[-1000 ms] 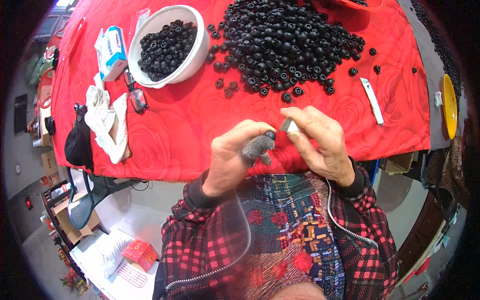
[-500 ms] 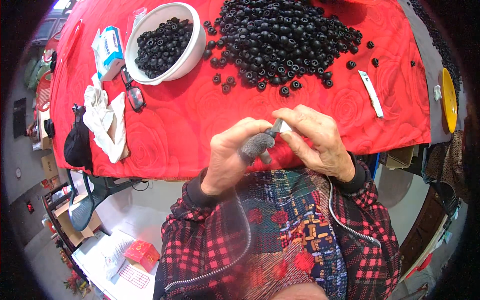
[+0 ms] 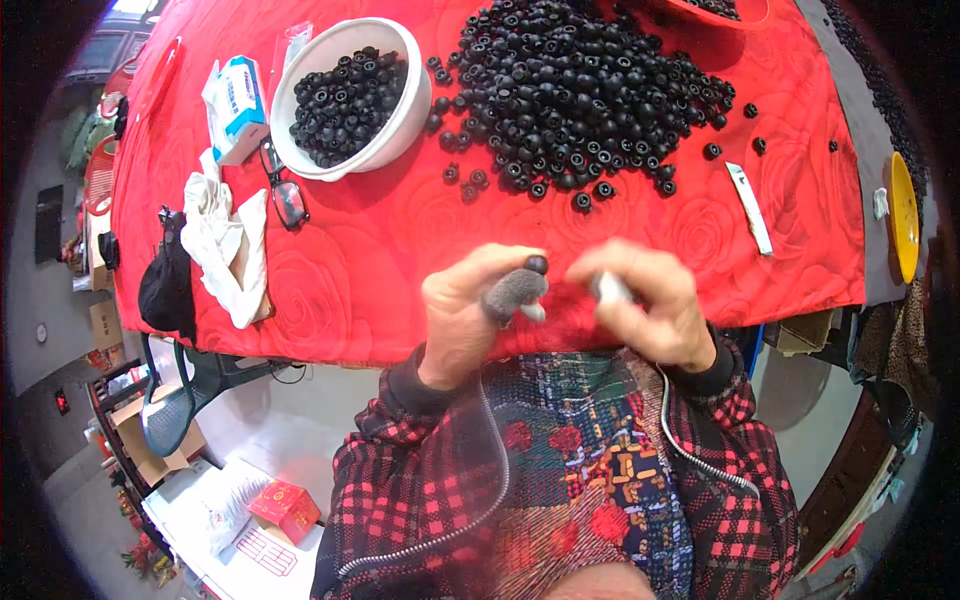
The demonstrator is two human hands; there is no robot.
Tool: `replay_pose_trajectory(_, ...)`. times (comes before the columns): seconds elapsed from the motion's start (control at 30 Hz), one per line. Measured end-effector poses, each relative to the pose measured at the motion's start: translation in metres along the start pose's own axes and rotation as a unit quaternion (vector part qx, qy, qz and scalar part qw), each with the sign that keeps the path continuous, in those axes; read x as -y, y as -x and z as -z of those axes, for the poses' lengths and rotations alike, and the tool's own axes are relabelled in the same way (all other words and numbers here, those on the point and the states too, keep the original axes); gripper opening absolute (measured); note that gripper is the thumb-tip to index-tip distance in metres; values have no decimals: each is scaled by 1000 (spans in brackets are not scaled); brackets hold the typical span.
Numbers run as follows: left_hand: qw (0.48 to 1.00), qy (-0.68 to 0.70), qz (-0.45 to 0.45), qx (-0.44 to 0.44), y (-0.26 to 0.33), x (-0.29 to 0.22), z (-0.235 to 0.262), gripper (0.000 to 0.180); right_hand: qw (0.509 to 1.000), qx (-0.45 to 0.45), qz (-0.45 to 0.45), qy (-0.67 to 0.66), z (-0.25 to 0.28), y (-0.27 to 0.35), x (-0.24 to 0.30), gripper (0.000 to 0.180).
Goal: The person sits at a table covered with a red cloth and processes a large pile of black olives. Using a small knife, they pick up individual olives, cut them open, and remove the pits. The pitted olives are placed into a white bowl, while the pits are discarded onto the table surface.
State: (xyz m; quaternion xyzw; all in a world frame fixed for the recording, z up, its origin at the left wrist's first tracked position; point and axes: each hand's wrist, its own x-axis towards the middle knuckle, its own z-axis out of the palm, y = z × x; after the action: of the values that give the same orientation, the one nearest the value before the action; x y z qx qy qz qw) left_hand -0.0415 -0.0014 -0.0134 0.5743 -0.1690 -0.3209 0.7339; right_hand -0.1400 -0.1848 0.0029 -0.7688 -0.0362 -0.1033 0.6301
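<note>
My left hand [image 3: 462, 300] pinches one small round black plastic piece [image 3: 536, 264] between thumb and forefinger. A grey cloth sleeve [image 3: 515, 290] covers the forefinger, with something pale at its end. To its right, my right hand [image 3: 652, 300], blurred by motion, is closed on a small whitish blade [image 3: 612, 289], its edge smeared. The two hands are apart, above the near edge of the red tablecloth. Beyond them lies a big heap of similar black pieces [image 3: 585, 100]. At the left, a white bowl [image 3: 405, 125] holds more such pieces [image 3: 348, 105].
Eyeglasses [image 3: 288, 203], a tissue pack [image 3: 238, 110], white cloth gloves [image 3: 225, 245] and a black cloth item [image 3: 168, 280] lie at the left. A narrow white packet [image 3: 750, 210] is at the right. A red container [image 3: 735, 18] stands beyond the heap, a yellow plate [image 3: 903, 220] far right.
My right hand has drawn the blade away to the right from the black piece, which stays in my left hand. The whole view has shifted slightly.
</note>
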Motion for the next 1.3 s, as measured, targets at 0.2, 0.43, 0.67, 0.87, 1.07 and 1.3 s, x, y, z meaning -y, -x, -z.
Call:
replay_pose_trajectory(0.2,902,-331,-278,-20,-3,2,2,32,986,-96,-118,-71,-29,-13,10,24)
replay_pose_trajectory(0.43,968,190,162,7,9,-14,3,31,997,-66,42,12,-30,-11,-2,24)
replay_pose_trajectory(0.67,928,143,276,204,5,-20,19,10,984,76,150,53,-11,-17,4,25)
replay_pose_trajectory(0.87,952,137,215,170,7,-17,8,19,980,16,172,102,-11,-14,8,29)
replay_pose_trajectory(1.07,955,225,171,85,21,-11,-3,27,943,-71,261,193,-20,-7,9,36)
replay_pose_trajectory(1.3,993,82,51,62,18,-19,-6,21,952,-25,211,218,-22,2,13,27)
